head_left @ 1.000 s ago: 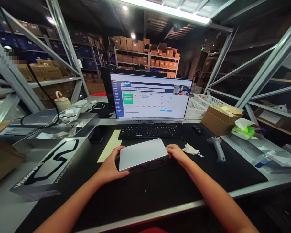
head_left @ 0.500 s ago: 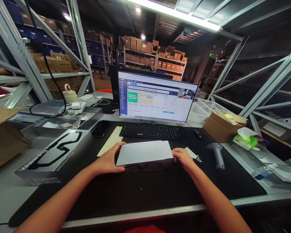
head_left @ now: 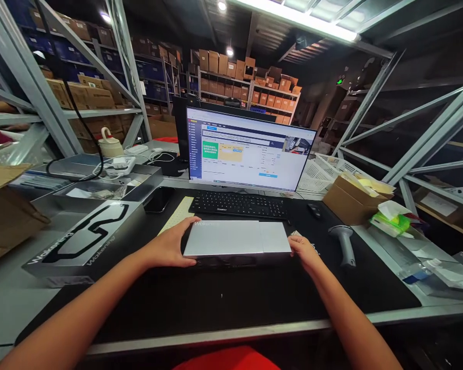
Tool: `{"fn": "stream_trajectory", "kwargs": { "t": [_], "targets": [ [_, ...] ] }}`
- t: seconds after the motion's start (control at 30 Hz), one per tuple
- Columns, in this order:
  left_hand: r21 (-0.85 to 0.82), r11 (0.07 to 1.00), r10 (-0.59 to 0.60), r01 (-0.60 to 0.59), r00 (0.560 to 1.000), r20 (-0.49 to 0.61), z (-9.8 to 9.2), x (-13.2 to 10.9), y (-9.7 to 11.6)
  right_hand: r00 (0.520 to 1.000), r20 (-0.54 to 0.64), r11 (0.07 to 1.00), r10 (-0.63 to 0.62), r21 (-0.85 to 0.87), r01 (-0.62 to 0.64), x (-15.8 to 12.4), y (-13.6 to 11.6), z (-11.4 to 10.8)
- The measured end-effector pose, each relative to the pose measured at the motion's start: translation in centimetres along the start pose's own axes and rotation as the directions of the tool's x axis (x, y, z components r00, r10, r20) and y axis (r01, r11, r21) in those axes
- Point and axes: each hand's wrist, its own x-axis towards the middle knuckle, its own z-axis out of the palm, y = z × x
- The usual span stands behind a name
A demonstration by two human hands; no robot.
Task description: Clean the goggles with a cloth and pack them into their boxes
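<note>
A flat silver-white box [head_left: 224, 239] with faint lettering at its upper left lies over the black desk mat [head_left: 216, 303]. My left hand [head_left: 174, 242] clasps its left end, thumb along the far edge and fingers at the near side. From the right end sticks out an inner section [head_left: 275, 237], split from the outer sleeve by a visible seam. My right hand [head_left: 303, 249] pinches the outer right end of that section. Whatever is inside stays hidden. A larger "Wakening" box [head_left: 90, 239] rests to the left of my left forearm.
Beyond the box are a keyboard [head_left: 237, 205], a lit monitor [head_left: 250, 154] and a phone [head_left: 159, 199]. To the right lie a barcode scanner [head_left: 344, 244], a mouse [head_left: 314, 209] and a cardboard box [head_left: 349, 203]. An open cardboard carton [head_left: 13, 221] stands far left.
My right hand has moved right, drawing the inner section partly out of the sleeve. My left hand still holds the left end. The seam now shows on top.
</note>
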Motion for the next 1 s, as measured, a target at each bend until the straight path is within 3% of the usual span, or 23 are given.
{"fn": "stream_trajectory", "kwargs": {
  "t": [0.2,0.57,0.8,1.0],
  "targets": [
    [0.038,0.999,-0.022,0.021,0.999,0.031,-1.2,-0.6,-0.9,0.999,-0.039,1.0,0.012,-0.024,-0.013,1.4,-0.2,0.0],
    [-0.012,0.991,-0.135,0.136,0.99,0.029,-2.4,-4.8,-2.6,0.996,-0.027,0.994,0.088,-0.066,-0.089,2.1,1.6,1.5],
    [-0.084,0.971,-0.22,0.223,0.975,0.037,-3.0,-6.6,-2.9,0.986,-0.113,0.992,0.124,-0.013,-0.126,2.7,3.3,2.7],
    [-0.112,0.962,-0.25,0.248,0.968,-0.009,-3.0,-8.2,-3.6,0.978,-0.192,0.993,0.077,-0.076,-0.094,2.9,3.7,3.2]
  ]
}}
